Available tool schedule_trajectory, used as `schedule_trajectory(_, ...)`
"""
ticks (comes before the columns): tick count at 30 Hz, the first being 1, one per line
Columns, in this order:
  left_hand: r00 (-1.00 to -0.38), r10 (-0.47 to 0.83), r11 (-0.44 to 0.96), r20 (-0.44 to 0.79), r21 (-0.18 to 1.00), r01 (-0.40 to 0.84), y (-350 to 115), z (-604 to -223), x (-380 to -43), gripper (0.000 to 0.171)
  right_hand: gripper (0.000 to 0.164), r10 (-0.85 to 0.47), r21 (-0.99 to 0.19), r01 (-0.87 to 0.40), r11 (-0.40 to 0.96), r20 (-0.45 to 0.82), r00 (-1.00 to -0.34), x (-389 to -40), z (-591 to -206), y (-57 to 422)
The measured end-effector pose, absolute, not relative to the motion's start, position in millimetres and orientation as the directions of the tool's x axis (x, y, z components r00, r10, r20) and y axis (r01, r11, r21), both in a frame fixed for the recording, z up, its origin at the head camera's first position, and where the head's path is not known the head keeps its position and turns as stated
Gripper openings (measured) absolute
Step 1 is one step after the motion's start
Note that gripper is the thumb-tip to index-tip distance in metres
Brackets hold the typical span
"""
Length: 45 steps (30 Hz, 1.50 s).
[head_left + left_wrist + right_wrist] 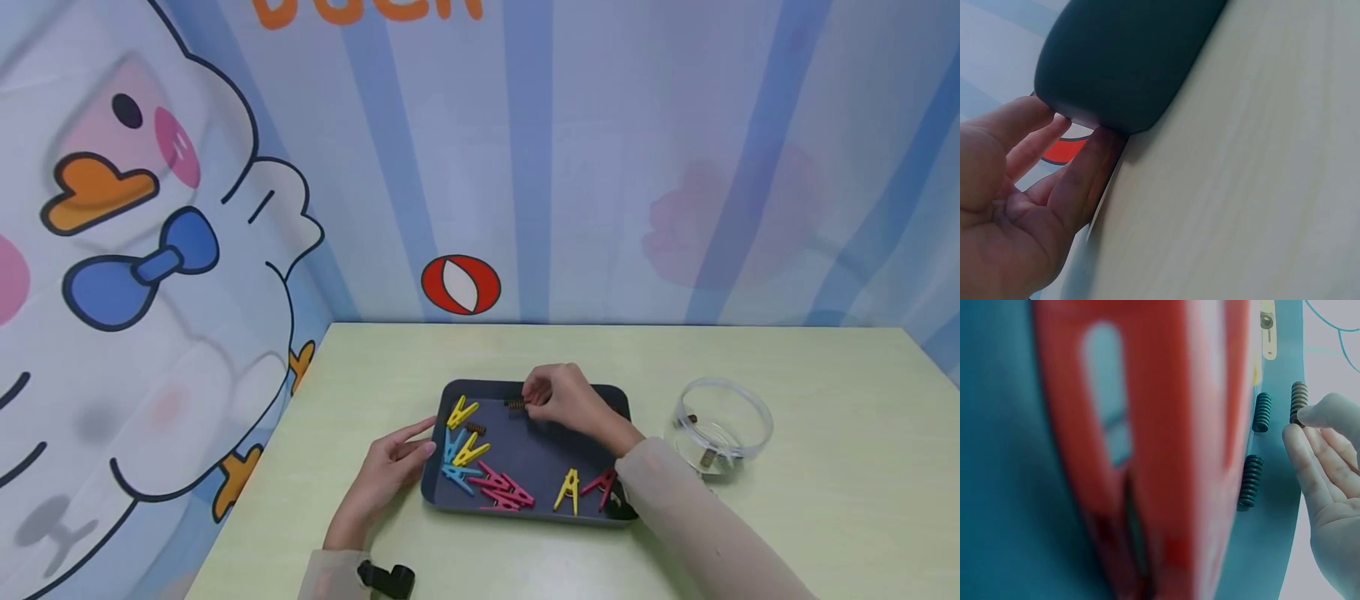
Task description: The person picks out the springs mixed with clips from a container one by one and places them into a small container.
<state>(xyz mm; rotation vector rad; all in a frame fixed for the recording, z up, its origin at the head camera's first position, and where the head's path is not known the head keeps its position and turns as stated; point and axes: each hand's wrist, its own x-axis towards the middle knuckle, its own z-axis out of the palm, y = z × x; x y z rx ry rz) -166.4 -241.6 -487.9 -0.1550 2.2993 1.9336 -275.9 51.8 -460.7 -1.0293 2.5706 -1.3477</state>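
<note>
My right hand (566,398) reaches over the dark tray (540,458). In the right wrist view its thumb and fingers pinch a small coil spring (1299,403) at the tray's far edge. Two dark springs, one nearer (1250,482) and one farther (1262,412), lie close by in the tray. Another brown spring (476,428) lies among the clothespins at the tray's left. My left hand (386,467) is at the tray's left side. In the left wrist view its fairly straight fingers (1079,181) touch the outer wall.
Yellow clothespins (471,450), blue ones (459,477) and pink ones (504,487) lie in the tray. A yellow (567,492) and a pink clothespin (602,485) sit front right. A clear round container (723,408) with several small springs stands right of the tray.
</note>
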Motion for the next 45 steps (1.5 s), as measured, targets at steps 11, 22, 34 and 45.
schedule_trajectory(11,-0.987,0.019,0.188,-0.160,0.970,-0.154,-243.1,-487.6,-165.3,0.044,0.015,-0.569,-0.764,-0.527,0.374,0.260,-0.780,-277.9,-456.1,54.2)
schedule_trajectory(22,-0.987,0.019,0.171,-0.162,0.973,-0.157,-243.1,-488.0,-165.6,0.044,0.015,-0.551,-0.767,-0.527,0.366,0.279,-0.787,-279.0,-448.4,58.7)
schedule_trajectory(34,-0.986,0.018,0.177,-0.164,0.971,-0.158,-242.6,-487.9,-165.9,0.043,0.015,-0.552,-0.756,-0.539,0.372,0.286,-0.783,-276.8,-435.4,65.3)
schedule_trajectory(45,-0.986,0.005,0.184,-0.167,0.969,-0.164,-242.1,-487.7,-165.7,0.043,0.013,-0.562,-0.749,-0.547,0.373,0.287,-0.776,-273.7,-423.7,71.9)
